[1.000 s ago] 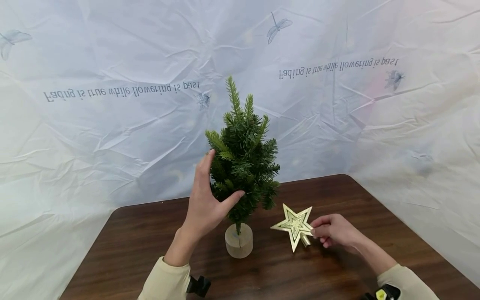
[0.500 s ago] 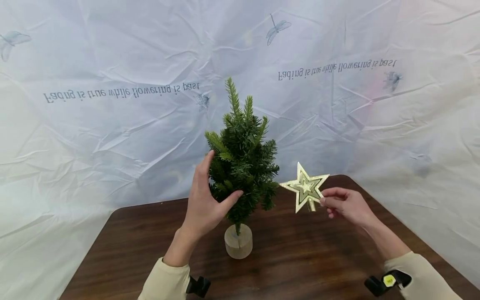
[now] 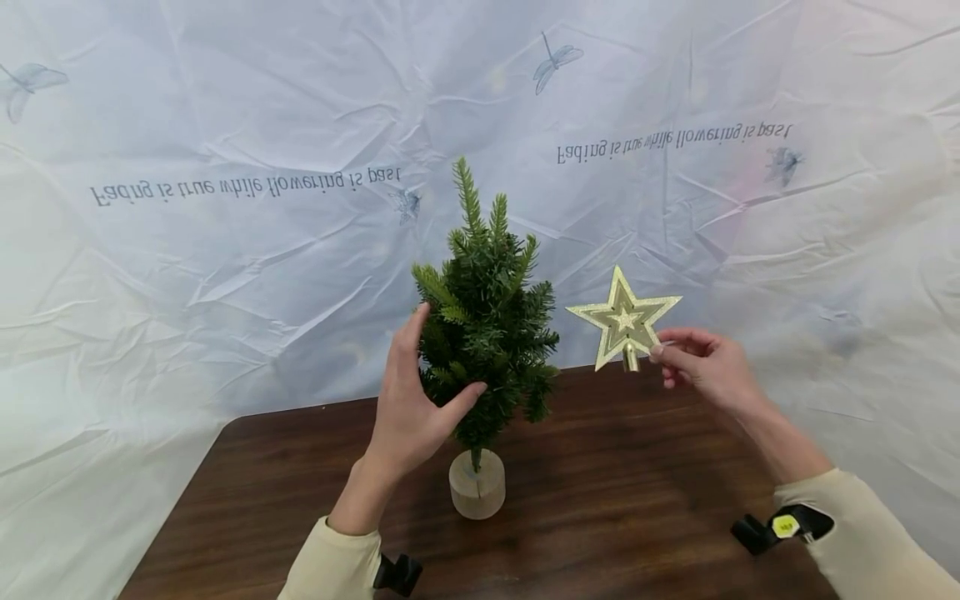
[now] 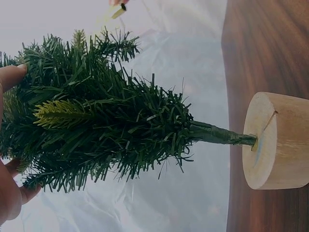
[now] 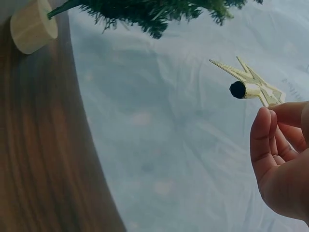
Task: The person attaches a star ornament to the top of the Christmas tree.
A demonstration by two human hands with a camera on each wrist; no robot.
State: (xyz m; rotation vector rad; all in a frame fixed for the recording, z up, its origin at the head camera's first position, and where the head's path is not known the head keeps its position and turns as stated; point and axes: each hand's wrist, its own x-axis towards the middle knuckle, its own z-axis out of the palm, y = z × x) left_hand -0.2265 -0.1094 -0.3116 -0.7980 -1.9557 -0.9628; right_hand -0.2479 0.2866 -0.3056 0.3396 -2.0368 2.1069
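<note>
The left hand [image 3: 408, 404] is holding the small green tree [image 3: 491, 333] lightly by its foliage, thumb and fingers spreading around it, while its pale wooden base [image 3: 477, 490] is standing upright on the dark brown counter [image 3: 600, 508]. The right hand [image 3: 712, 367] is pinching the gold star [image 3: 625, 320] by one lower point, holding it above the counter beside the tree and apart from it, its short tube [image 3: 631, 358] pointing downward.
</note>
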